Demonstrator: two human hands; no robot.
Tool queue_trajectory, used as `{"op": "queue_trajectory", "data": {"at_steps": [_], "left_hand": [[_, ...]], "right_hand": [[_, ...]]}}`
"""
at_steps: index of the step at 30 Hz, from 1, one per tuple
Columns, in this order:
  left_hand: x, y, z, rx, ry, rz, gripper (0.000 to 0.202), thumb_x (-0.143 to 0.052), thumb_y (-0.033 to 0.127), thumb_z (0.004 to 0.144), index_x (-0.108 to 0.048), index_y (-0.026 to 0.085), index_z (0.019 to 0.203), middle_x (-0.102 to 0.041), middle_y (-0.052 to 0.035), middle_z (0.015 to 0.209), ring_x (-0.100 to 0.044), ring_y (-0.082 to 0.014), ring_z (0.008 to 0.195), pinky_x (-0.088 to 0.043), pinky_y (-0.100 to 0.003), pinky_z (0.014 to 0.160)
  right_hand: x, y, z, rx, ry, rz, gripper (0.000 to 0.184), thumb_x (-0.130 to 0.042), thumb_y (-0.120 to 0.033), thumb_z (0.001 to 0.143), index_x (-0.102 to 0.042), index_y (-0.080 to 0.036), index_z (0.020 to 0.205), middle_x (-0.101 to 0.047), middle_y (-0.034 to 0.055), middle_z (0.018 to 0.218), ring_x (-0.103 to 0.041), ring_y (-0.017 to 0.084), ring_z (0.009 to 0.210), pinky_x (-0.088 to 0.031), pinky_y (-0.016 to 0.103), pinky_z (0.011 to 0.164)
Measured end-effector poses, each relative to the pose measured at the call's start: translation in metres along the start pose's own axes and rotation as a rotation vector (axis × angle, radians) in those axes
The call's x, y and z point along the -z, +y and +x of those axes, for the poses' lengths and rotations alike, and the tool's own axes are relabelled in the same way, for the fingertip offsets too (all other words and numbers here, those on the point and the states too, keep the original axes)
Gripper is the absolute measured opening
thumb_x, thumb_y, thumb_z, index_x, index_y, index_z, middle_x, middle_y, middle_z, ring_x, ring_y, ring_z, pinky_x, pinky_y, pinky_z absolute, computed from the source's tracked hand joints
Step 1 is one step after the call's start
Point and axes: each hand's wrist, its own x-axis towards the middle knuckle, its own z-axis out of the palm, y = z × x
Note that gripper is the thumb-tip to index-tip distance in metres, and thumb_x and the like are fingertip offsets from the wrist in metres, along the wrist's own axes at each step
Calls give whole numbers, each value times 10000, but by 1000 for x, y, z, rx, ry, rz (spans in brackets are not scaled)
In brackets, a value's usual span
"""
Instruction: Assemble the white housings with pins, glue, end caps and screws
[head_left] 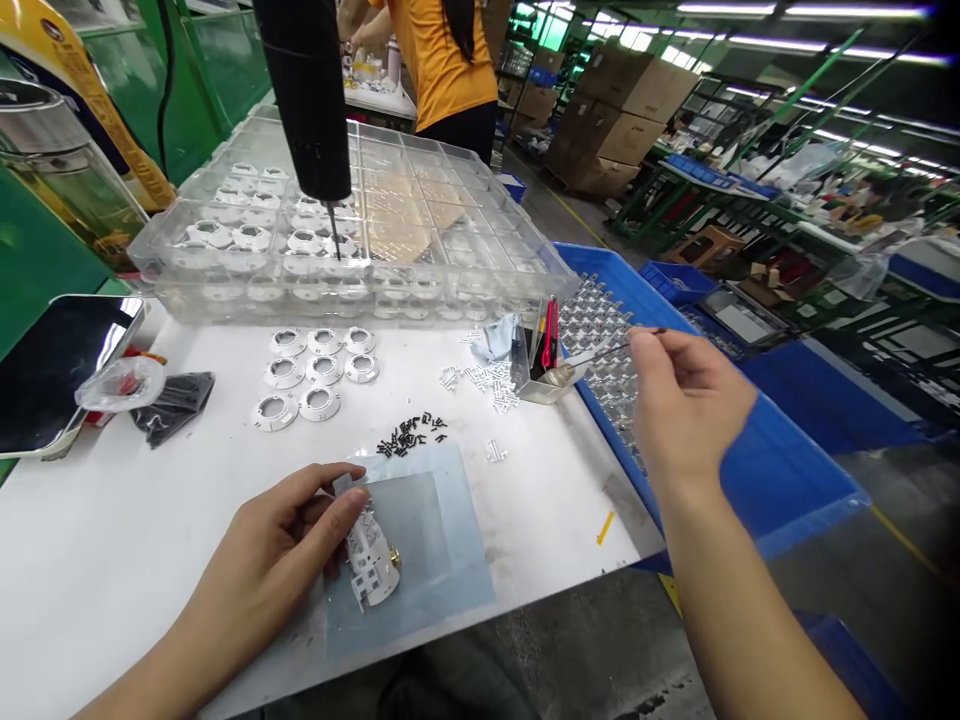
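Observation:
My left hand (300,550) pinches a pale, plate-like part (371,562) with square cutouts and a small brass-coloured piece on its edge. The part is over a light blue mat (457,555) at the table's front. My right hand (686,400) is closed on a thin, slender tool (604,350) above the blue tray's edge. The tool's far end reaches toward a small metal box (536,388) holding a red cutter (551,335) and a yellowish lump; whether they touch I cannot tell. Black screws (409,435) and small white pieces (491,380) lie beyond the mat.
Several white rings (324,370) lie in rows behind my left hand. A hanging electric screwdriver (311,110) points down over a clear compartment tray (420,285). On the right, a blue tray (780,480) holds metal parts. A phone (56,370) lies left; a person in orange (446,55) stands beyond.

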Motion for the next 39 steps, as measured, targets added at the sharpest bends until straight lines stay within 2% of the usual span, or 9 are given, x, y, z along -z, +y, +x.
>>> {"op": "queue_trajectory", "data": {"at_steps": [1,3,7,11,28,30,36,39], "left_hand": [[0,0,0,7,0,5,501,-628,667,879,-693,234,1123,-611,53,561,-608,-194,537,-480,-290,580],[0,0,0,27,8,24,511,-632,677,870,-694,242,1132,-617,51,564,-608,-195,545,-480,-286,577],[0,1,0,51,26,68,526,-641,689,856,-710,248,1135,-652,37,586,-616,-202,564,-484,-287,581],[0,3,-1,68,23,65,544,-646,700,849,-701,258,1161,-623,55,555,-611,-192,571,-492,-267,595],[0,3,-2,84,31,109,586,-613,711,859,-687,244,1206,-631,66,555,-619,-184,596,-504,-255,631],[0,3,-2,90,29,104,599,-608,721,855,-679,242,1209,-639,62,571,-623,-189,609,-504,-256,628],[-1,0,-2,86,34,125,593,-590,747,847,-679,264,1180,-651,66,589,-623,-183,619,-492,-245,628],[-1,-2,-2,74,35,112,578,-588,743,850,-679,274,1176,-646,75,580,-624,-172,610,-491,-236,636]], "right_hand": [[0,-2,-9,7,30,62,241,-668,-422,943,-756,-198,933,-771,70,956,-726,235,889,-555,359,774],[-1,-6,-32,16,11,157,185,-670,-375,960,-732,-203,935,-771,67,951,-723,227,862,-569,370,782],[-7,-15,-72,37,-185,167,135,-682,-315,955,-727,-210,884,-762,42,872,-692,197,772,-546,335,707],[-10,-18,-82,104,-253,143,77,-675,-264,951,-720,-215,912,-756,41,883,-627,175,724,-501,335,679],[-9,-14,-75,165,-229,121,42,-689,-190,933,-725,-209,921,-761,25,880,-614,151,695,-486,310,657],[-5,-13,-66,167,-181,115,44,-687,-198,937,-725,-211,918,-766,31,903,-642,164,738,-501,319,683],[7,-6,-10,237,149,-71,142,-674,-323,958,-739,-218,890,-777,51,900,-686,211,774,-522,358,698],[6,-1,5,248,100,-155,206,-630,-366,984,-740,-205,918,-781,74,944,-692,220,814,-511,352,691]]}}
